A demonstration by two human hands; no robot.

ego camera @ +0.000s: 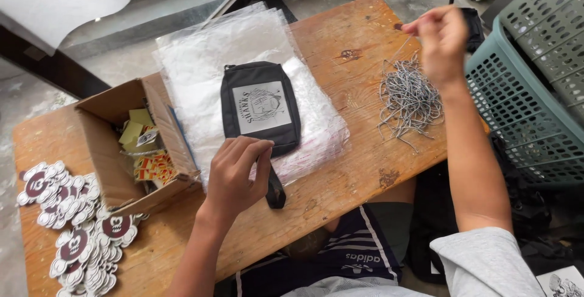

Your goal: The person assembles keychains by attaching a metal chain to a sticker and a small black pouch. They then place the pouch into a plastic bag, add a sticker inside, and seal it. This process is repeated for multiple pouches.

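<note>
My left hand (234,175) presses the black pouch (260,108) with its grey printed patch, lying on clear plastic bags (201,60). My right hand (441,35) pinches one string above the string pile (409,99) on the worn wooden table (340,175); green baskets (529,102) stand alongside.

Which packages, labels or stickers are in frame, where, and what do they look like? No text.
Pouch label: grey rectangle with a dark emblem on the black pouch, table centre, under the left hand.
Cardboard box: brown, open, on its side at left, holding yellow-green tags.
Stickers: white-edged maroon die-cuts, piled at the table's left end.
Plastic bags: clear stack under the pouch.
</note>
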